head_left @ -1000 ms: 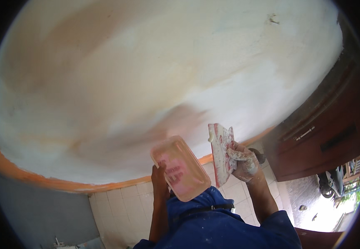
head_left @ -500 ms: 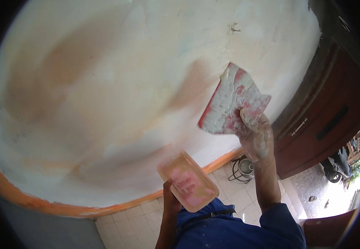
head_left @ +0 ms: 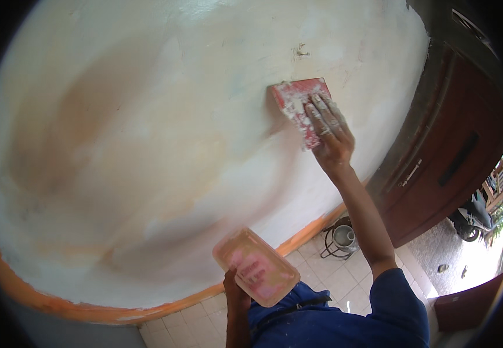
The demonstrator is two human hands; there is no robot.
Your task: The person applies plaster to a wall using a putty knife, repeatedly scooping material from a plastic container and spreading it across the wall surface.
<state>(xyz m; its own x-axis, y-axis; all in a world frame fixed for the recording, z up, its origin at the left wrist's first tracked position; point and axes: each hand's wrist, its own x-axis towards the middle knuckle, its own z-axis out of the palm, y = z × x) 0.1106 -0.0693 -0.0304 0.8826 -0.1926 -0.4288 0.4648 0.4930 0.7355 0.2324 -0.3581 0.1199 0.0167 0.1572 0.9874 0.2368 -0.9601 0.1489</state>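
My right hand point(head_left: 331, 134), its fingers smeared with white paste, is closed on a red putty spreader point(head_left: 298, 100). The spreader's far edge lies against the pale, patchy wall point(head_left: 193, 104), and white paste streaks its face. Lower down, my left hand point(head_left: 237, 292) grips the edge of a shallow rectangular plastic tray point(head_left: 274, 261) in front of my waist. The tray is tan with pink and whitish smears. Most of the left fingers are hidden beneath it.
A small broken spot point(head_left: 302, 52) marks the wall above the spreader. An orange band point(head_left: 89, 310) runs along the wall's bottom. On the tiled floor point(head_left: 338, 278) stands a metal pot in a wire stand point(head_left: 343, 236). At right are a dark red door point(head_left: 431, 156) and a parked motorbike point(head_left: 473, 219).
My right hand has moved up and forward to the wall, turning the spreader from its paste-covered face held in the air to touching the surface. The tray has shifted slightly left and down.
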